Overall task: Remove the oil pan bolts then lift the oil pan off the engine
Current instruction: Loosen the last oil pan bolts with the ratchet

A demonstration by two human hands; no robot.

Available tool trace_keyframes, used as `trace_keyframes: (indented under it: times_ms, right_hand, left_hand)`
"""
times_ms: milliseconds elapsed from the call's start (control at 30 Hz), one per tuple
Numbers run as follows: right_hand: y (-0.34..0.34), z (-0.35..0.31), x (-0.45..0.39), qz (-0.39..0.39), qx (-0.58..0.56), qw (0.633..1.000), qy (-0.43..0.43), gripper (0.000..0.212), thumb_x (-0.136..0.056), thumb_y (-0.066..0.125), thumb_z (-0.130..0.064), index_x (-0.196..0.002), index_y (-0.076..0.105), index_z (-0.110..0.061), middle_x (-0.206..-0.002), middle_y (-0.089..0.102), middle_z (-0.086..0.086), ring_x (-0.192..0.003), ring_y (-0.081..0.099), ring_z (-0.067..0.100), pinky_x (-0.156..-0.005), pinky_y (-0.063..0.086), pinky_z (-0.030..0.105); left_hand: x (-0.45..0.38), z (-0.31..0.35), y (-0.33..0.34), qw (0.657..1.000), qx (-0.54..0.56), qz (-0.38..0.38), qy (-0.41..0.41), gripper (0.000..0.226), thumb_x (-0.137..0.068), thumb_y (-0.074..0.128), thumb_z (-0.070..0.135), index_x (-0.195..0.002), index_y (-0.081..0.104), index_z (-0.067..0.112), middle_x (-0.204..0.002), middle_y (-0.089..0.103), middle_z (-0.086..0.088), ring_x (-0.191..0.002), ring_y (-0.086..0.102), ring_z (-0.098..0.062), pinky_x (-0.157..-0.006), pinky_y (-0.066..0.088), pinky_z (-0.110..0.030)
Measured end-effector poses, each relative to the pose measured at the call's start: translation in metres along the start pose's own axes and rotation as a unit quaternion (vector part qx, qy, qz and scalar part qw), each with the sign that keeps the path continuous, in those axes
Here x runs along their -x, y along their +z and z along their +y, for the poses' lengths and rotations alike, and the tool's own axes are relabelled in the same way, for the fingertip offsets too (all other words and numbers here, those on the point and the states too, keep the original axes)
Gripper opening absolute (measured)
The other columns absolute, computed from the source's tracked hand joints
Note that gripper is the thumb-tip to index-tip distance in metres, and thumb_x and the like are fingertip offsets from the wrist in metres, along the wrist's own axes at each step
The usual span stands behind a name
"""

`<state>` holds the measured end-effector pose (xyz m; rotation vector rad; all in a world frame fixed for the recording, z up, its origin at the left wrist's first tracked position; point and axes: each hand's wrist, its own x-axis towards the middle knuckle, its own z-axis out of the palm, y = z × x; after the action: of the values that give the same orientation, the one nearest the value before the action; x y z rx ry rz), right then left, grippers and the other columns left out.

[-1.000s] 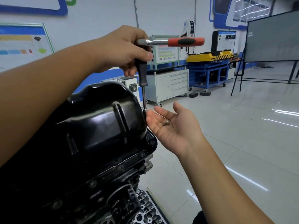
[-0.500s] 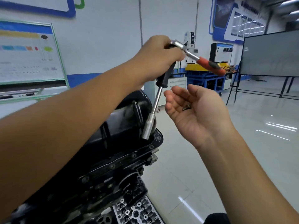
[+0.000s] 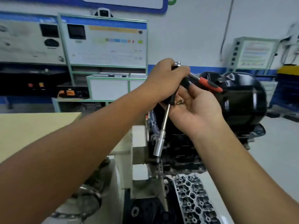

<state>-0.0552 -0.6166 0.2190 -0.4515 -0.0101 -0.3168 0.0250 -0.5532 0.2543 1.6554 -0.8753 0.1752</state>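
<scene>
Left hand (image 3: 168, 78): fingers curled round the head end of a ratchet wrench (image 3: 186, 78), gripping it at the black collar, knuckles up. Orange-and-black handle (image 3: 210, 84) jutting to the right and slightly down, across the front of the oil pan. Long extension bar (image 3: 166, 117) hanging down and leftward from the grip, tipped with a bright steel socket (image 3: 159, 145), mouth pointing down, apart from any bolt head.

Right hand (image 3: 197, 104): palm up, fingers relaxed and nearly straight, cupped just under the left hand and touching the tool's black collar. One brass-coloured bolt (image 3: 179, 102) lying loose on the palm, close to the bar.

Oil pan (image 3: 242, 97): glossy black, domed, seated on the upturned engine (image 3: 182, 152), behind and to the right of both hands. Flange edge visible at lower right; remaining bolts too blurred to count.

Below the engine: bare aluminium cylinder head (image 3: 194, 201), face up, rows of valve openings showing, on a white surface.

Left of the engine: cream-painted stand bracket (image 3: 129, 143), with a hose and clamp (image 3: 90, 191) at lower left.

Far left: pale yellow tabletop (image 3: 32, 126).

Background: green-framed training panel (image 3: 105, 42) with coloured diagram against the white wall; second, smaller panel (image 3: 254, 52) at right; blue stripe along the wall base.
</scene>
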Motion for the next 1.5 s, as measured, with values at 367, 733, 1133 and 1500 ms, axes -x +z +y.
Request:
trace_keyframes:
  times_ms: [367, 733, 1133, 1500]
  right_hand:
    - [0.041, 0.353, 0.035, 0.017, 0.198, 0.884, 0.422, 0.018, -0.106, 0.041, 0.004, -0.107, 0.058, 0.011, -0.115, 0.061, 0.015, -0.092, 0.069, 0.029, -0.074, 0.055, 0.04]
    - [0.04, 0.534, 0.103, -0.107, 0.37, 0.803, 0.455, 0.023, -0.098, 0.039, 0.008, -0.108, 0.059, 0.014, -0.08, 0.045, 0.013, -0.126, 0.059, 0.049, -0.111, 0.046, 0.053]
    - [0.019, 0.536, 0.093, -0.074, 0.177, 0.891, 0.412, 0.067, -0.111, 0.035, -0.048, -0.157, 0.033, 0.0, -0.164, 0.035, 0.017, -0.153, 0.032, 0.026, -0.126, 0.026, 0.041]
    - [0.028, 0.371, 0.053, -0.243, 0.364, 0.86, 0.263, 0.033, -0.106, 0.054, -0.041, -0.113, 0.069, -0.013, -0.116, 0.075, 0.011, -0.104, 0.074, 0.026, -0.096, 0.058, 0.045]
  left_hand:
    - [0.254, -0.126, -0.337, 0.901, 0.078, 0.371, -0.212, 0.025, -0.101, 0.054, 0.032, -0.082, 0.053, 0.016, -0.049, 0.049, -0.004, -0.038, 0.043, -0.016, -0.04, 0.032, -0.023]
    - [0.428, -0.185, -0.452, 0.779, 0.103, 0.572, -0.236, 0.025, -0.103, 0.051, 0.03, -0.086, 0.055, 0.011, -0.048, 0.049, -0.005, -0.036, 0.037, -0.018, -0.04, 0.029, -0.021]
    - [0.445, -0.205, -0.458, 0.754, 0.12, 0.597, -0.246, 0.026, -0.101, 0.052, 0.033, -0.086, 0.056, 0.013, -0.05, 0.049, -0.006, -0.038, 0.037, -0.018, -0.041, 0.029, -0.021]
    - [0.304, -0.142, -0.337, 0.891, 0.013, 0.437, -0.123, 0.028, -0.094, 0.056, 0.041, -0.081, 0.063, 0.017, -0.052, 0.049, -0.011, -0.042, 0.041, -0.021, -0.041, 0.034, -0.025]
